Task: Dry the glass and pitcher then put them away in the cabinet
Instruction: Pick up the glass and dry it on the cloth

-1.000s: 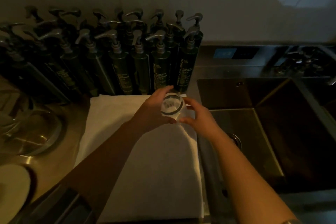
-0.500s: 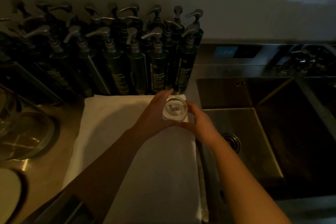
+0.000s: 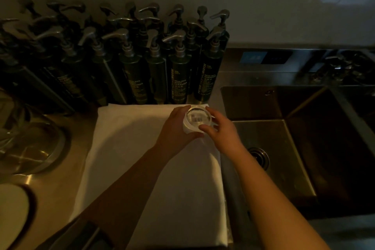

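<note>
We are curling our left fingers [image 3: 187,108] and the rest of the left hand [image 3: 174,128] around the glass [image 3: 197,117] with a fold of the towel [image 3: 146,164] between palm and wall, while our right fingers [image 3: 205,128] and right hand [image 3: 223,130] are pinching the rim from the right side. Both hands are gripping it closely. We are holding the glass mouth-up just above the far right corner of the towel, right beside the sink [image 3: 294,148].

We are judging ourselves to be early in the task: we are only now working the cloth around the outside of the glass, so the drying is not yet finished. The pitcher is probably the clear vessel [image 3: 26,144] standing at the left, though the dim light is keeping us from being sure, and it is looking untouched. No cabinet is showing in view, so putting both away is all ahead of us.

The towel is lying flat across a steel bench [image 3: 60,180]. Dark pump bottles [image 3: 178,71] are crowding the far edge against a plain wall [image 3: 263,6]. A pale round plate [image 3: 12,213] is peeking in at the near left. The room is looking dim.
</note>
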{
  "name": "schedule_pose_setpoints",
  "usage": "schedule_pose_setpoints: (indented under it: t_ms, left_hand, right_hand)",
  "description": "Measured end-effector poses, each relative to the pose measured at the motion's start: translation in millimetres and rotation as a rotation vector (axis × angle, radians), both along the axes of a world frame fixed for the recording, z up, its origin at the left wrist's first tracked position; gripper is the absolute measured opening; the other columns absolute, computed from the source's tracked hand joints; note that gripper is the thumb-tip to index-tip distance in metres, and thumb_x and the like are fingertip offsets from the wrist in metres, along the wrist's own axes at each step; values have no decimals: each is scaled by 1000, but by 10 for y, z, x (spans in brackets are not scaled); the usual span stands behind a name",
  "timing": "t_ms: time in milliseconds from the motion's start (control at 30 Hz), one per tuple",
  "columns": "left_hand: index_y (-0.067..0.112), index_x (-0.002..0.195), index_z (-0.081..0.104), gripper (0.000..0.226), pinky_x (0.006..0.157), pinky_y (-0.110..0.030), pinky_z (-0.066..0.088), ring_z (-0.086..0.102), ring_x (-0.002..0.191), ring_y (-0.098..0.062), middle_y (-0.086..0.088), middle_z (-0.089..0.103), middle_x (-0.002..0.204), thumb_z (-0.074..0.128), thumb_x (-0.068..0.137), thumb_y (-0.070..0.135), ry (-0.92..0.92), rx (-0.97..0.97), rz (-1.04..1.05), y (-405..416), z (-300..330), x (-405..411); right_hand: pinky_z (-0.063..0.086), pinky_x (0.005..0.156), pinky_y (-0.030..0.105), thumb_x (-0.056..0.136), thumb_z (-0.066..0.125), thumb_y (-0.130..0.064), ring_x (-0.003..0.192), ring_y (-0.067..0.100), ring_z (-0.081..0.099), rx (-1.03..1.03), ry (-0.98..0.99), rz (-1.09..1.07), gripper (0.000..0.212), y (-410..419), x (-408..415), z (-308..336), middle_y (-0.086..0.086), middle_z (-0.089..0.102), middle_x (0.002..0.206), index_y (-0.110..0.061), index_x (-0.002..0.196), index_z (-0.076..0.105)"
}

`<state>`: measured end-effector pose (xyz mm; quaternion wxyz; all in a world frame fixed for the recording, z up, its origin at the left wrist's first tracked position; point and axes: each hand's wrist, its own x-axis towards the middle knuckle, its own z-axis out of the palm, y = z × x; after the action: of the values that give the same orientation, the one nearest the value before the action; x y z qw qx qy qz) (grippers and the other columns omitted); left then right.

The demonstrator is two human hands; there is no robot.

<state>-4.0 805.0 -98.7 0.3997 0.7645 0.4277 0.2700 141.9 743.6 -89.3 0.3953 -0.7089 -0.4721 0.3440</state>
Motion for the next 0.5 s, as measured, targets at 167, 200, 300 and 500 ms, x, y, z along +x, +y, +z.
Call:
schedule_pose_setpoints:
  t_ms: [167, 200, 300, 500]
  left_hand:
    - [15, 138, 47, 79, 99, -27, 38, 49, 123, -19, -4, 51, 136, 86, 69, 23, 56, -14, -36, 69, -8, -14]
    - [15, 139, 46, 81, 99, -25, 37, 48, 124, -19, -4, 51, 138, 85, 69, 24, 78, -11, -44, 78, -10, -21]
    - [16, 139, 46, 81, 97, -22, 35, 49, 124, -18, -4, 52, 137, 86, 69, 23, 92, -11, -57, 86, -19, -42]
    - [10, 140, 46, 82, 103, -31, 41, 52, 122, -21, -8, 55, 135, 85, 69, 25, 97, 31, -29, 22, 0, -71]
  right_hand:
    - [43, 101, 37, 81, 74, -20, 120, 22, 53, 17, -95, -47, 61, -1, -64, -45, 10, 57, 130, -10, 135, 49]
    - [43, 99, 34, 81, 75, -22, 119, 21, 53, 21, -107, -46, 61, -2, -66, -42, 10, 58, 129, -10, 135, 49]
    - [43, 96, 31, 80, 75, -23, 117, 21, 55, 19, -112, -32, 61, -6, -62, -21, 10, 59, 127, -8, 134, 49]
    - [39, 89, 25, 84, 72, -22, 113, 15, 54, 8, -100, -1, 55, -48, -91, 70, 7, 59, 126, -12, 132, 48]
